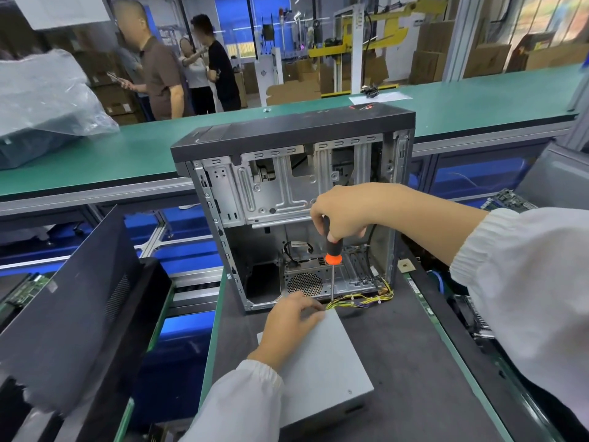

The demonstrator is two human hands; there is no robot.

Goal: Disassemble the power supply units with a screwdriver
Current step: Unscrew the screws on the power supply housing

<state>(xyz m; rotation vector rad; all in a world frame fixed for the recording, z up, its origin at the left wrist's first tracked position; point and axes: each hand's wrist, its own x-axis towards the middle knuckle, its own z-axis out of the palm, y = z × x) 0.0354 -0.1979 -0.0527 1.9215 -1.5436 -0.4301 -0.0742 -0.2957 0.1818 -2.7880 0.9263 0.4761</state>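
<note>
A worker's right hand [342, 215] grips the black-and-orange handle of a screwdriver [332, 250], fingers curled tightly round its top, and holds the tool upright with its thin shaft running down to the far edge of a grey power supply unit [322, 368]. The unit lies flat on a dark work mat [414, 362], just in front of an open computer tower case [293, 199] that stands upright with its side panel off. The left hand [291, 317] rests on the unit's far corner, fingers bent and pressed down on the metal close beside the screwdriver tip. A bundle of yellow, black and purple wires [363, 301] runs from the unit's far end along the foot of the case. Inside the case the upper bay shows bare stamped steel; the lower bay holds a round perforated vent grille [304, 283], a black cable loop and slot brackets. A dark removed side panel [73, 301] leans at the left. On the green bench [153, 154] behind, a dark box sits half inside a clear plastic bag [47, 97]. A red label on the case top is too small to read. Three people stand beyond the bench among cardboard cartons.
</note>
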